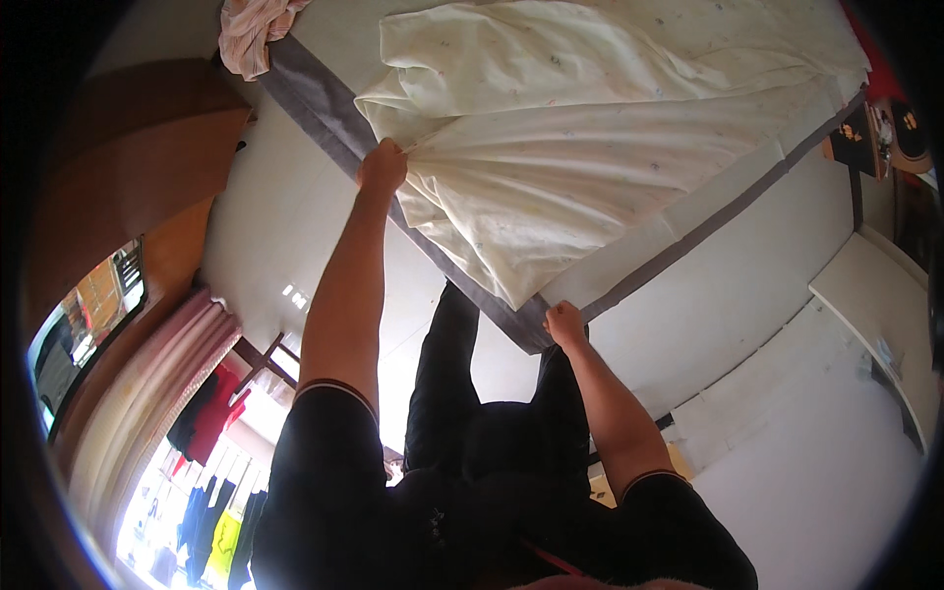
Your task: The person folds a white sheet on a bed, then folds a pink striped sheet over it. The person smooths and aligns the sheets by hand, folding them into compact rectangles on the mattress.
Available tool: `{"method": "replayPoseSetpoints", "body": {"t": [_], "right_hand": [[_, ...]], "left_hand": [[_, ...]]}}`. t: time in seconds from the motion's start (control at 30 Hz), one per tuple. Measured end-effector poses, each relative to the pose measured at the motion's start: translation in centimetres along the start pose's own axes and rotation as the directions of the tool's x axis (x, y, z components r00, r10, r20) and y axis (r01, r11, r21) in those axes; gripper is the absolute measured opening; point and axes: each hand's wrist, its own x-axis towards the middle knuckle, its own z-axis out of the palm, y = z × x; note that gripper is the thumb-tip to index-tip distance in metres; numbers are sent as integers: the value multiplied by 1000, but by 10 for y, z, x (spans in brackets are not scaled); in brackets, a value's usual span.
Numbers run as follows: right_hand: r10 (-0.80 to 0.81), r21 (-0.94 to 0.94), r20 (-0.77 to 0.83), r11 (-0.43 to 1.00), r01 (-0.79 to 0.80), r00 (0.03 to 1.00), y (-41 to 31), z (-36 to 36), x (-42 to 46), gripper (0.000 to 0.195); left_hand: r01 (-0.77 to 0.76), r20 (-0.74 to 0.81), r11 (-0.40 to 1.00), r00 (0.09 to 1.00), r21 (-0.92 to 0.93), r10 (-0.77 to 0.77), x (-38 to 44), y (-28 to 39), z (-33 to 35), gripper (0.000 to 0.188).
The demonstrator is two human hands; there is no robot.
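Observation:
A cream bed sheet (546,169) with small faint printed figures lies wrinkled over a bed with a grey fabric border (313,96). My left hand (382,167) is closed on the sheet's near left edge, and taut folds fan out from it towards the far right. One corner of the sheet comes to a point close to the bed's near corner (532,332). Just right of that corner is my right hand (565,323), its fingers curled against the grey border; whether they grip the fabric is hidden. A strip of white mattress (627,258) shows along the right side.
Pink striped cloth (254,33) lies at the bed's far left corner. Brown wooden furniture (147,140) with a mirror (88,324) stands left, beside a pink curtain (147,376) and hanging clothes (210,413). A white panel (870,317) is at right.

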Motion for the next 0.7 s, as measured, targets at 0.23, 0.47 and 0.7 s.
{"method": "replayPoseSetpoints", "body": {"t": [0.23, 0.47, 0.7], "right_hand": [[75, 84, 33, 993, -77, 997, 33, -50, -4, 24], [165, 49, -3, 985, -165, 986, 43, -61, -32, 25], [218, 472, 226, 828, -302, 950, 5, -56, -34, 24]], "left_hand": [[-117, -275, 977, 959, -176, 65, 96, 83, -26, 85], [-449, -465, 687, 867, -571, 179, 64, 164, -75, 36], [-603, -246, 503, 757, -619, 605, -222, 175, -136, 8]]}}
